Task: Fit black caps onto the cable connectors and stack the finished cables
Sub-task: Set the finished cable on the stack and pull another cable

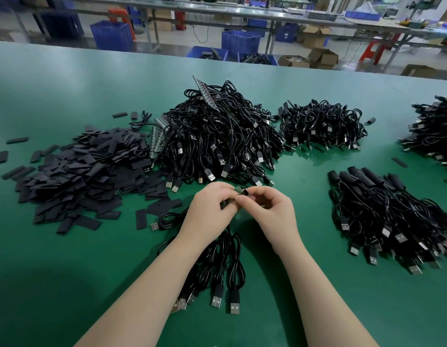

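Near the middle of the green table [54, 246], the left hand [209, 211] pinched a small green circuit board [238, 191] on a cable end, while the right hand [270, 209] closed its fingertips on a black cap [245, 192] touching that board. Capped cables [382, 211] lay stacked toward the right edge.

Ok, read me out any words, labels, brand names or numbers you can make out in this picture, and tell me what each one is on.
None can be read.
Small circuit board pinched between the left hand and right hand: any markings too small.
Cardboard boxes on the floor beyond the green table: printing too blurred.
Black caps and USB plugs: no lettering visible.
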A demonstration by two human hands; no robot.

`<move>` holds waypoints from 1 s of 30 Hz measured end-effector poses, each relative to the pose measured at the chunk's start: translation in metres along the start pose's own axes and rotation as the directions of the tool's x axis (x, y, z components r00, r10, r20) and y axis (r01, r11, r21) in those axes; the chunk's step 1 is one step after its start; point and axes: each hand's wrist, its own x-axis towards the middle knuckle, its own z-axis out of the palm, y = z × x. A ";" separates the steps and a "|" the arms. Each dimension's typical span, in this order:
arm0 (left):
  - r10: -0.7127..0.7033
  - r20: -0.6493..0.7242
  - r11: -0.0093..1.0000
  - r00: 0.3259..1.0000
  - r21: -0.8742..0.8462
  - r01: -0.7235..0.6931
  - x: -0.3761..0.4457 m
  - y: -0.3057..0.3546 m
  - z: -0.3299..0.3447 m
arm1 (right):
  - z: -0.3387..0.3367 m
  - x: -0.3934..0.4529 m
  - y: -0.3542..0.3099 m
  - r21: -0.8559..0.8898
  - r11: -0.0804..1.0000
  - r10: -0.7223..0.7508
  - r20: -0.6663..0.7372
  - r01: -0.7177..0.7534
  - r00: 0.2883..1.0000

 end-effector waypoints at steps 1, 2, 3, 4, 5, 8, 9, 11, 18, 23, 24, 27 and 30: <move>0.003 -0.009 1.000 1.000 -0.006 -0.003 0.000 0.000 0.000 | 0.000 0.000 0.000 0.002 1.000 -0.002 0.011 0.002 1.000; 0.006 -0.019 1.000 1.000 -0.014 -0.007 0.000 -0.001 0.000 | 0.000 0.000 0.000 0.003 1.000 0.001 0.016 -0.001 1.000; 0.008 -0.026 1.000 1.000 -0.023 -0.009 0.000 -0.001 0.000 | 0.000 0.000 -0.001 0.005 1.000 0.004 0.013 -0.004 1.000; 0.006 -0.027 1.000 1.000 -0.030 -0.007 0.000 -0.001 -0.001 | 0.000 0.000 -0.001 0.010 1.000 0.005 0.004 -0.005 1.000; 0.004 -0.024 0.999 1.000 -0.036 -0.005 0.000 -0.001 0.000 | 0.000 0.000 -0.002 0.021 1.000 0.005 -0.005 -0.005 1.000; -0.015 -0.020 0.998 1.000 -0.062 0.014 0.000 -0.001 0.000 | -0.001 -0.001 -0.002 0.086 0.996 0.020 -0.021 -0.018 1.000; -0.027 -0.017 0.997 0.999 -0.075 0.026 0.000 -0.001 -0.001 | -0.001 -0.001 -0.001 0.106 0.994 0.035 -0.027 -0.032 0.999; -0.047 -0.016 0.995 0.999 -0.094 0.045 -0.001 0.000 -0.001 | -0.003 0.000 -0.001 0.126 0.991 0.058 -0.035 -0.053 0.998; -0.035 -0.050 0.994 0.998 -0.102 0.030 0.000 -0.001 -0.001 | -0.004 0.001 -0.001 0.051 0.998 0.047 0.005 -0.047 0.999; -0.017 -0.061 0.993 0.998 -0.118 0.010 0.000 0.001 -0.003 | -0.003 -0.001 -0.002 0.119 0.990 0.074 -0.019 -0.071 0.997; -0.008 -0.063 0.993 0.998 -0.122 0.000 0.000 0.001 -0.004 | -0.003 -0.001 -0.003 0.158 0.984 0.092 -0.035 -0.085 0.995; 0.002 -0.085 0.992 0.996 -0.127 -0.013 -0.001 0.000 -0.003 | -0.004 0.001 -0.005 0.242 0.965 0.129 -0.093 -0.103 0.987; -0.082 -0.067 0.985 0.994 -0.157 0.070 -0.002 0.000 -0.001 | -0.005 0.001 -0.006 0.268 0.959 0.126 -0.127 -0.088 0.984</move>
